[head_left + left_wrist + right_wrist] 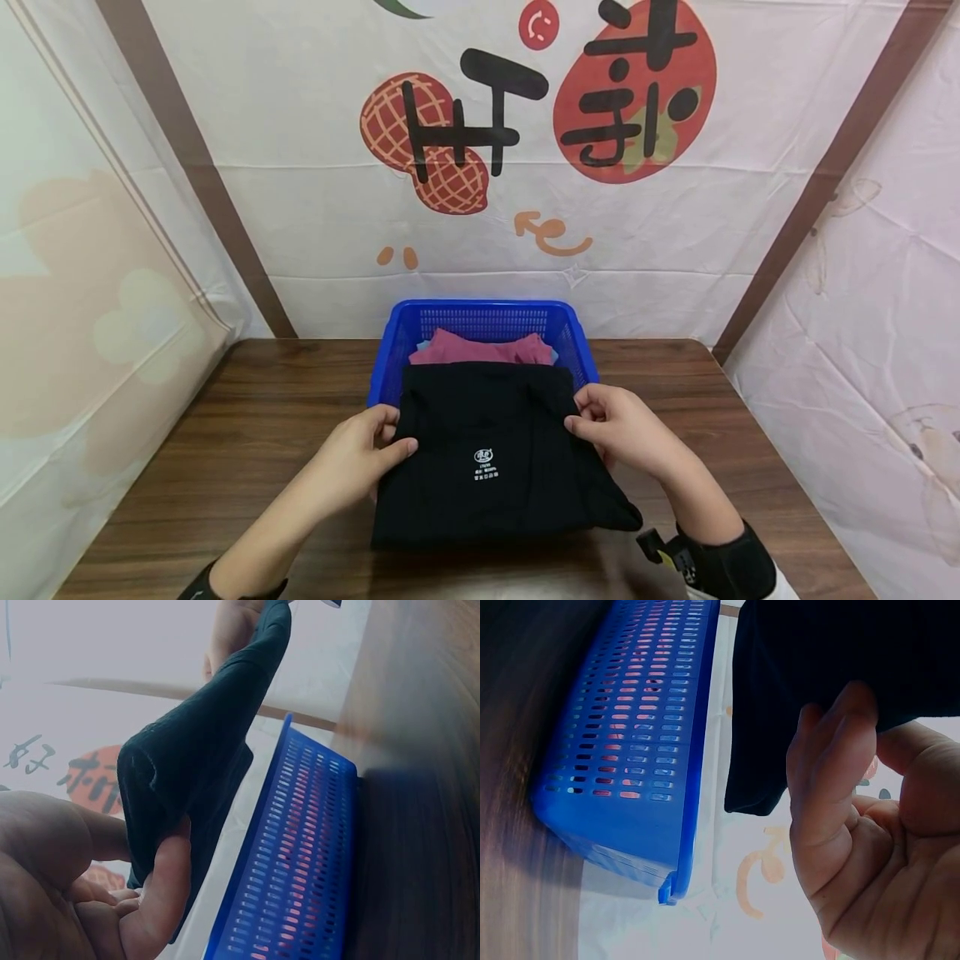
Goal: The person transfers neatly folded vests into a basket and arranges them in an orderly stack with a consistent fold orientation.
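Note:
A folded black garment (487, 450) with a small white printed label is held up by its two sides in the head view. My left hand (367, 450) pinches its left edge between thumb and fingers; the left wrist view shows the cloth (187, 742) folded in layers there. On the opposite edge my right hand (618, 425) pinches the cloth the same way. Behind and partly under the garment stands a blue plastic basket (386, 358), with pink cloth (480, 347) inside and a bit of light blue cloth beneath it. The garment hides the basket's front.
The basket stands on a brown wood-grain table (285, 425), near its back edge. A white printed curtain (300, 208) hangs behind the table, with more cloth walls at the left and right sides.

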The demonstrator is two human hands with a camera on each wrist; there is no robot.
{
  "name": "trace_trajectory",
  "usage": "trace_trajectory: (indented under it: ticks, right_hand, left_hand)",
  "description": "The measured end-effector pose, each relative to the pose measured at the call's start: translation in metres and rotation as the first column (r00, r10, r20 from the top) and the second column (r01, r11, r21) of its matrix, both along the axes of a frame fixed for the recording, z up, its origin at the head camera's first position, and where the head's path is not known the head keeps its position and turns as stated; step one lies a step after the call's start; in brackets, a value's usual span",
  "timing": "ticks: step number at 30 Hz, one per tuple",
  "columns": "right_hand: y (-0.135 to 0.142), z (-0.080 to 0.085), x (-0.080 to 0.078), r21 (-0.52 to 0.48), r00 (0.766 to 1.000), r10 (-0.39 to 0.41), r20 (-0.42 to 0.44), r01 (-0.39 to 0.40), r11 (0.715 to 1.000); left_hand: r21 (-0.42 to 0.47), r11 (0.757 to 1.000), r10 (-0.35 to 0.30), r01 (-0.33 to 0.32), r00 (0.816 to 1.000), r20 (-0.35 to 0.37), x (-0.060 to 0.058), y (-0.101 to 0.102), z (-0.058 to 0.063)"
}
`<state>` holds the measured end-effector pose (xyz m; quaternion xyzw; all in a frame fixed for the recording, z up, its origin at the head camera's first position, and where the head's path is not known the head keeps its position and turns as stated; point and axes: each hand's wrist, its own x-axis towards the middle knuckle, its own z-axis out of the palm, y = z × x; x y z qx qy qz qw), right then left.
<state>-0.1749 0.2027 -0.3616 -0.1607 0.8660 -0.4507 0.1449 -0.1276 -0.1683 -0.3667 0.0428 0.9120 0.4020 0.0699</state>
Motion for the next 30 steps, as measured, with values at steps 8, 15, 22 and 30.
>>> trace_trajectory:
  ticks: [8,15,22,30]
  right_hand:
    - [-0.002,-0.002,-0.009,-0.007,1.000,-0.015,0.016,0.015,1.000]
    - [-0.004,-0.004,-0.020,0.002,1.000,-0.024,0.013,0.024,1.000]
    - [-0.007,-0.002,-0.031,0.013,1.000,-0.022,0.013,0.022,1.000]
    - [-0.008,-0.002,-0.041,0.012,1.000,-0.025,0.017,0.024,1.000]
  left_hand:
    - [0.003,1.000,-0.020,0.020,1.000,-0.020,-0.010,-0.001,-0.002]
    - [-0.031,0.999,-0.019,0.018,0.999,-0.044,-0.022,-0.004,-0.005]
    - [-0.041,0.999,-0.018,0.017,0.999,-0.039,-0.034,-0.005,-0.005]
    - [-0.052,0.998,-0.026,0.024,0.999,-0.046,-0.047,-0.004,-0.003]
